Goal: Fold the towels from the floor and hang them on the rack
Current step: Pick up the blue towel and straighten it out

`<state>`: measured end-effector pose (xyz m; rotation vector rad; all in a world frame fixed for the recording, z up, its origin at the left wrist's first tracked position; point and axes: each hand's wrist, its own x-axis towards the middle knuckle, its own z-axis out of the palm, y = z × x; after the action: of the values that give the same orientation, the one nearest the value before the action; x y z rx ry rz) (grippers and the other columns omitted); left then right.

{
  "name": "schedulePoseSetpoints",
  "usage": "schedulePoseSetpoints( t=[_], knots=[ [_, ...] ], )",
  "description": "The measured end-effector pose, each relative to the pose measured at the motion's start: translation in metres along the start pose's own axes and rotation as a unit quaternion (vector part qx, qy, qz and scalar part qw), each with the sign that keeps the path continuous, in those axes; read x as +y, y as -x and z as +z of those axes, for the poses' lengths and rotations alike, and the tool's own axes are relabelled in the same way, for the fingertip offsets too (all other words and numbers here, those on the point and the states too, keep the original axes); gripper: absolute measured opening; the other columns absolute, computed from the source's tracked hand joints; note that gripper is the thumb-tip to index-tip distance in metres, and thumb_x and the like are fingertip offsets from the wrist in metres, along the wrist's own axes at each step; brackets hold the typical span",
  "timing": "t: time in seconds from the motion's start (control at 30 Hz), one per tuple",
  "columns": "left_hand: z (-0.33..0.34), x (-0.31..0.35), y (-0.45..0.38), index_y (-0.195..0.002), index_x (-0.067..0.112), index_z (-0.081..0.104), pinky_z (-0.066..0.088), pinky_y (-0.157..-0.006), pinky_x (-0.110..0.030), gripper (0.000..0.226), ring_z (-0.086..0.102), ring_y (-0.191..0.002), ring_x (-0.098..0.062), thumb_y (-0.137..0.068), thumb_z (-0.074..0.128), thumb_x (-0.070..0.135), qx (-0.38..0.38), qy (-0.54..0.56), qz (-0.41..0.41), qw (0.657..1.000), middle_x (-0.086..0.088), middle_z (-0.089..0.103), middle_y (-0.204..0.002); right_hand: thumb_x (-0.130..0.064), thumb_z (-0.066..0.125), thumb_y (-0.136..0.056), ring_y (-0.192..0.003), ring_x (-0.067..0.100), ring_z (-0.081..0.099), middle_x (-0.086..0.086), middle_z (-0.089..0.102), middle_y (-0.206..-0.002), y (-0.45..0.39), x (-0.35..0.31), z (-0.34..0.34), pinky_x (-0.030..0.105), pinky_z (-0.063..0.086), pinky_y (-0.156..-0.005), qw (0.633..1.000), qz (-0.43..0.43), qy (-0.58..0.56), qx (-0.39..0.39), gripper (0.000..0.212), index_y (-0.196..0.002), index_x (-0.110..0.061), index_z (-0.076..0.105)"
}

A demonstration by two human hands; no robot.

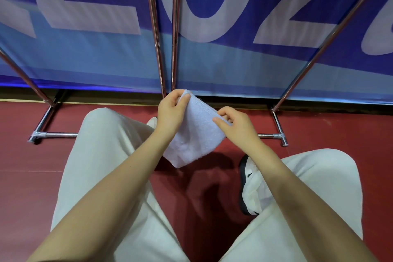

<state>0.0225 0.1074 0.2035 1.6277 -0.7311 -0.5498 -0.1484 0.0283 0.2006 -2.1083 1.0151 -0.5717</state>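
The left hand (172, 110) and right hand (234, 123) pinch the white towel's (195, 134) top corners (folding step, seemingly); next comes draping it over the rack (157, 34).

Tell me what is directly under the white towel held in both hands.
Under the white towel lies dark red floor with a shadow, between the knees. The towel covers the floor just behind it.

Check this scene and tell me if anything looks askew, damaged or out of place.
Nothing is damaged or spilled. The white towel hangs tilted: the left hand pinches its top corner higher than the right hand does, so the stitched edge slants. A few loose threads show near the lower edge.
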Motion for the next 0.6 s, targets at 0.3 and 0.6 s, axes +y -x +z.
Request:
schedulePoseSetpoints(
  t=[0.3, 0.6],
  knots=[
    [0.008, 0.007, 0.014, -0.095, 0.018, 0.068, 0.047, -0.087, -0.02, 0.015, 0.062, -0.094, -0.003, -0.096, 0.053, 0.015, -0.047, 0.01, 0.061, 0.997, 0.01, 0.07, -0.096, -0.027, 0.059, -0.09, -0.078, 0.016, 0.055, -0.009, 0.057, -0.076, -0.009, 0.005, -0.004, 0.03, 0.042, -0.069, 0.994, 0.027, 0.106, -0.011, 0.026, -0.114, -0.018, 0.061],
    [0.021, 0.012, 0.015, -0.094, 0.019, 0.066, 0.048, -0.088, -0.024, 0.015, 0.063, -0.093, -0.005, -0.096, 0.052, 0.014, -0.047, -0.003, 0.101, 0.994, 0.012, 0.068, -0.092, -0.015, 0.055, -0.086, -0.077, 0.02, 0.05, -0.005, 0.048, -0.081, -0.019, -0.003, 0.004, 0.028, 0.032, -0.065, 0.988, 0.042, 0.129, -0.067, 0.01, -0.092, -0.013, 0.062]
  ],
)
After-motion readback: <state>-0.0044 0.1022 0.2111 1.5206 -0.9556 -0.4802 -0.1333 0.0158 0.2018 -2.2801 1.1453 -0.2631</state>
